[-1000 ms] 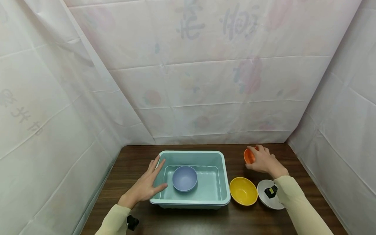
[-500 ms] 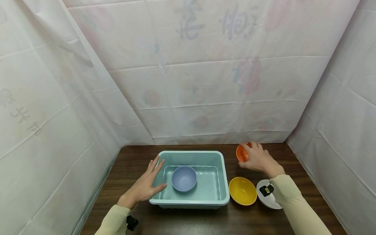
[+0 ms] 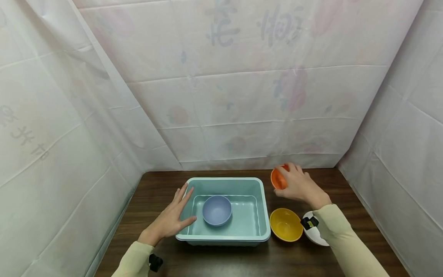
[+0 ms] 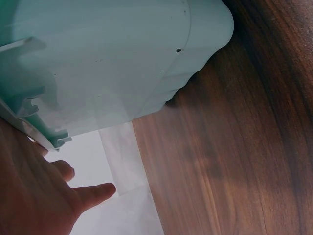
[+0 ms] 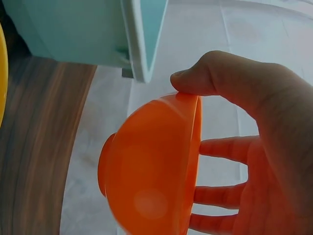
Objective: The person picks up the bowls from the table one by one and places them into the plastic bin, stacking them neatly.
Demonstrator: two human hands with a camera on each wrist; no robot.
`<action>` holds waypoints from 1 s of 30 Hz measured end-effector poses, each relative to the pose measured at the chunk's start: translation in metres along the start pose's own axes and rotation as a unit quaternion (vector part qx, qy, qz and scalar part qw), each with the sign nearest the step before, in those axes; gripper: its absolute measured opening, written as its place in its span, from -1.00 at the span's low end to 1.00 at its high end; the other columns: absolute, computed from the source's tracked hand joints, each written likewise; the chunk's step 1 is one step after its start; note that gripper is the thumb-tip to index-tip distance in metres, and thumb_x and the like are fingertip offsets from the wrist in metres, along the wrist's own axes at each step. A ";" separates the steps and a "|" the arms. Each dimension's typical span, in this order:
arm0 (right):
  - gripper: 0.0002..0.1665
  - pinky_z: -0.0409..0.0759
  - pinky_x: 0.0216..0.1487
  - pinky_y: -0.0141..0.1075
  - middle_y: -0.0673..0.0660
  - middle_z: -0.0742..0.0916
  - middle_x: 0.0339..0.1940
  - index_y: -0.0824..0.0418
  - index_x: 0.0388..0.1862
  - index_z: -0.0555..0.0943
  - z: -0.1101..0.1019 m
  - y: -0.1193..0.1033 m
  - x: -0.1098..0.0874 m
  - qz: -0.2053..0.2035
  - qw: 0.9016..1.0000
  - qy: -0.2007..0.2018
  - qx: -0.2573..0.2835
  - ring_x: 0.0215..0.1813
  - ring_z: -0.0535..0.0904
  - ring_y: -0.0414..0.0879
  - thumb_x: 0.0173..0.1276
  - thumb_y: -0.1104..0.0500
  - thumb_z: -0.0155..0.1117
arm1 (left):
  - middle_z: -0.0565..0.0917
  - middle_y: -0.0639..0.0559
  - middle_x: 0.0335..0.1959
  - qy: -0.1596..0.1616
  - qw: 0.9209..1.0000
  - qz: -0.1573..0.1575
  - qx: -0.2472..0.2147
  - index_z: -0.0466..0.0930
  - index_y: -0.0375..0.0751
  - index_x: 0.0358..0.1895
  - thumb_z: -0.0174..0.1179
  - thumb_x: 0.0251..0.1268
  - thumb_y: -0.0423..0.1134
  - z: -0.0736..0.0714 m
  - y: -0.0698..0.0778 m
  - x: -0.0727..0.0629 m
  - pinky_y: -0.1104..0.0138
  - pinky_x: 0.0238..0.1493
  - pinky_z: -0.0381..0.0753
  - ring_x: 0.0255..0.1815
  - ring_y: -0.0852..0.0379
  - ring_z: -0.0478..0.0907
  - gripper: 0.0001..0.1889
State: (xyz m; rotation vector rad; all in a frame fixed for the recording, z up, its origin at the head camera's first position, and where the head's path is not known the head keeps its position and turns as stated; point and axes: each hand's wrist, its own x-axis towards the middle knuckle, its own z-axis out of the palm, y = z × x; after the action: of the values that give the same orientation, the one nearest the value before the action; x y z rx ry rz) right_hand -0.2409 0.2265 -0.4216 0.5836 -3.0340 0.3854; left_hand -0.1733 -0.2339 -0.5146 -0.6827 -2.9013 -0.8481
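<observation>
An orange bowl (image 3: 278, 179) is gripped by my right hand (image 3: 298, 184), thumb and fingers at its rim, right of the tub's back corner. The right wrist view shows the orange bowl (image 5: 151, 166) from its side, with its foot to the left. My left hand (image 3: 169, 219) rests with spread fingers along the left rim of the light teal tub (image 3: 242, 238). In the left wrist view that hand (image 4: 44, 191) lies beside the tub wall (image 4: 112, 63). A lavender bowl (image 3: 217, 210) sits inside the tub.
A yellow bowl (image 3: 285, 225) stands on the wooden table (image 3: 221, 261), close to the tub's right side. Further right is a white dish (image 3: 315, 235), partly hidden by the right sleeve and its wrist camera. White sheets (image 3: 235, 96) hang behind and on both sides.
My right hand has carried the orange bowl left toward the tub, and slightly farther back. My left hand, the tub and the other bowls stay put.
</observation>
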 end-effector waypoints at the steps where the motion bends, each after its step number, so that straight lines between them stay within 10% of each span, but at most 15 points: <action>1: 0.01 0.41 0.21 0.43 0.45 0.37 0.48 0.09 0.57 0.35 -0.001 -0.002 0.000 -0.003 1.000 0.000 -0.001 0.41 0.33 0.43 0.18 -0.20 0.43 | -0.23 -0.15 0.74 0.000 1.000 0.000 -0.001 -0.10 -0.02 0.71 0.23 0.39 0.23 0.000 0.000 0.000 -0.52 0.33 0.17 0.68 -0.45 -0.25 0.00; 30: 0.03 0.42 0.26 0.42 0.31 0.33 0.56 -0.05 0.60 0.33 -0.007 -0.069 0.024 -0.045 0.998 -0.007 0.031 0.47 0.29 0.33 0.18 -0.23 0.46 | -0.24 -0.11 0.74 -0.001 1.000 -0.005 -0.003 -0.15 0.08 0.71 0.23 0.39 0.23 -0.003 0.000 -0.004 -0.53 0.33 0.18 0.68 -0.44 -0.26 0.00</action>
State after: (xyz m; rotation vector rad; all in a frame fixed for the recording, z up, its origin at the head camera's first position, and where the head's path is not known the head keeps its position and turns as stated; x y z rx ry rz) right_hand -0.2381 0.1577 -0.3964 0.7259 -3.0049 0.4749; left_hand -0.1696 -0.2371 -0.5125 -0.6714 -2.9079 -0.8587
